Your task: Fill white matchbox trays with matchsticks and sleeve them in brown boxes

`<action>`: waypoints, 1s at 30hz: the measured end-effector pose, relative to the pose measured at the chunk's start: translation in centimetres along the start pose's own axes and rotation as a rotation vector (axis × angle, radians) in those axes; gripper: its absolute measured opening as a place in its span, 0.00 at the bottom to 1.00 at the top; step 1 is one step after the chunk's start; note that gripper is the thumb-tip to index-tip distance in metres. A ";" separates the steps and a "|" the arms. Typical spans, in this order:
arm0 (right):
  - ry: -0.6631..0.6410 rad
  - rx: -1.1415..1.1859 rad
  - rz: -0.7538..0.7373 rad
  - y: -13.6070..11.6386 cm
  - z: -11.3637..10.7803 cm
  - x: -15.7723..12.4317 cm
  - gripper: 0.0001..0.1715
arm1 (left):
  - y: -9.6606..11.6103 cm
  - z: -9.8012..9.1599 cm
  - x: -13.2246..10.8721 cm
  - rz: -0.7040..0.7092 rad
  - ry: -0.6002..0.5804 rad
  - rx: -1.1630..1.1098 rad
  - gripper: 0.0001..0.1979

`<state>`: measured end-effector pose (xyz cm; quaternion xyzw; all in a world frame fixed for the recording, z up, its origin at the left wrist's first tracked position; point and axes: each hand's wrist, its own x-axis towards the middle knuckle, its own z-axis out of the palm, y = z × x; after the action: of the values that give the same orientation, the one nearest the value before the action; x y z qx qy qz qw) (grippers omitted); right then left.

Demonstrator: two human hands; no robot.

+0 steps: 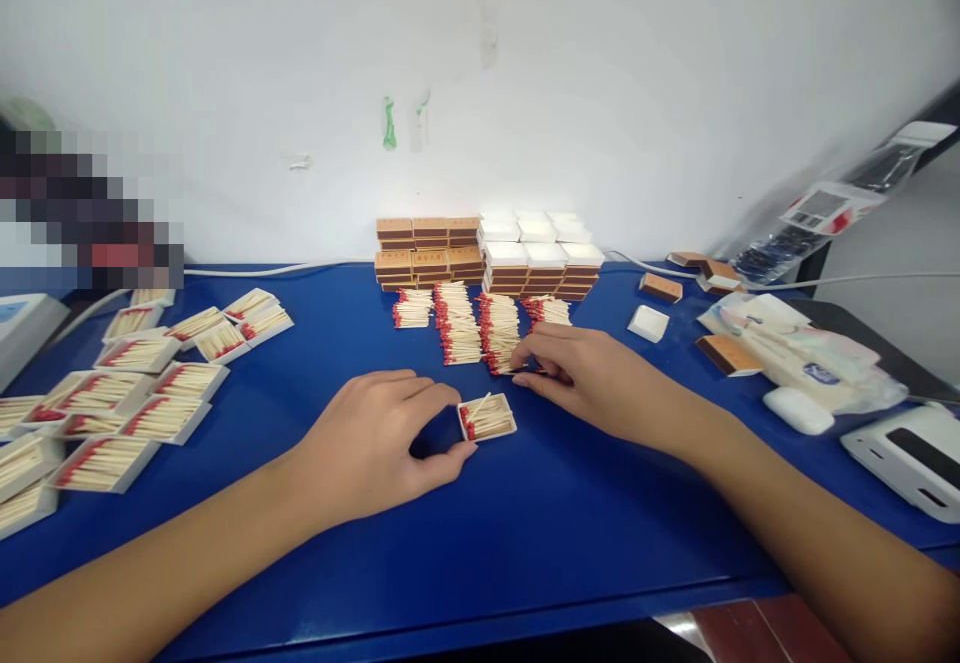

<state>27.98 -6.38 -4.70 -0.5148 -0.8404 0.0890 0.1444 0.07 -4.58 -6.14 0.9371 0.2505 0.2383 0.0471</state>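
Observation:
My left hand (390, 433) rests on the table with its thumb and index finger bracketing the left end of a small white matchbox tray (504, 427). Inside that tray lie some loose red-tipped matches (487, 415), one slanting across the others. My right hand (577, 368) is at the near end of a row of matches (499, 328), thumb and fingers closing in a pinch there; how many matches they grip is hidden. Beside this row lie another long row of matches (457, 323), a shorter one (412, 309) to the left and a partly covered one (546, 310) to the right.
Brown matchboxes (429, 261) and white-topped boxes (541, 253) are stacked against the wall. Several filled trays (112, 393) spread over the left. An empty tray (648, 323), loose matchboxes (726, 355), a wipes packet (817, 363) and a white device (911, 458) lie right.

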 end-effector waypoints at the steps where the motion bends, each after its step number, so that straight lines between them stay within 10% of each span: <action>1: -0.003 0.008 0.005 0.0 0.1 0.0 0.03 | 0.0 0.0 0.0 0.001 0.000 0.000 0.12; 30: -0.078 0.061 0.086 -0.3 -0.6 -0.1 0.05 | 0.0 0.0 0.1 -0.004 -0.008 0.008 0.12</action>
<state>27.97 -6.64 -4.08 -0.5421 -0.8193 0.1407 0.1231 0.16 -4.55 -6.08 0.9377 0.2531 0.2336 0.0450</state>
